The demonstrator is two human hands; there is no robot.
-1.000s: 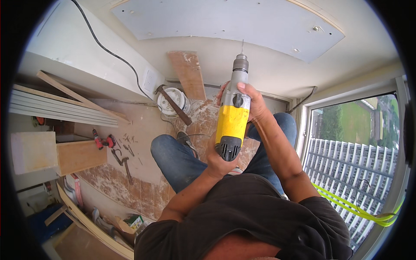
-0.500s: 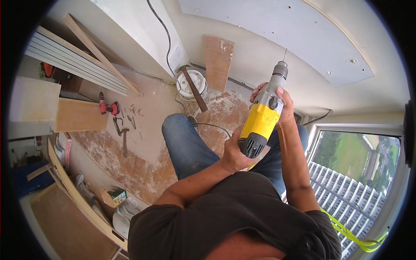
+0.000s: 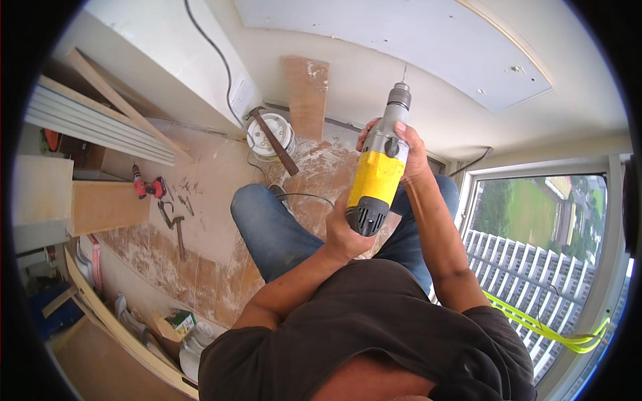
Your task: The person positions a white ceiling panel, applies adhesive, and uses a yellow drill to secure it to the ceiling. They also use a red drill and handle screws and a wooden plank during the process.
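Note:
I hold a yellow and grey power drill [image 3: 376,175] in both hands, raised in front of me. My left hand [image 3: 342,235] grips its black rear handle. My right hand [image 3: 409,152] wraps the grey front body just behind the chuck. The thin bit [image 3: 403,71] points at the pale wall, just below a white panel [image 3: 401,40]. The tip looks close to the wall, but I cannot tell whether it touches. My knees in blue jeans [image 3: 267,227] are below the drill.
On the dusty floor stand a white bucket [image 3: 266,130] with a long tool across it, a leaning wooden board [image 3: 307,93], a red cordless drill [image 3: 148,188] and a hammer [image 3: 179,235]. White profiles [image 3: 93,127] are stacked at left. A window [image 3: 542,254] with a yellow strap is at right.
The view has swung, so the floor clutter has shifted left and the window has grown at right. The drill stays in both hands, its bit nearer the wall under the white panel.

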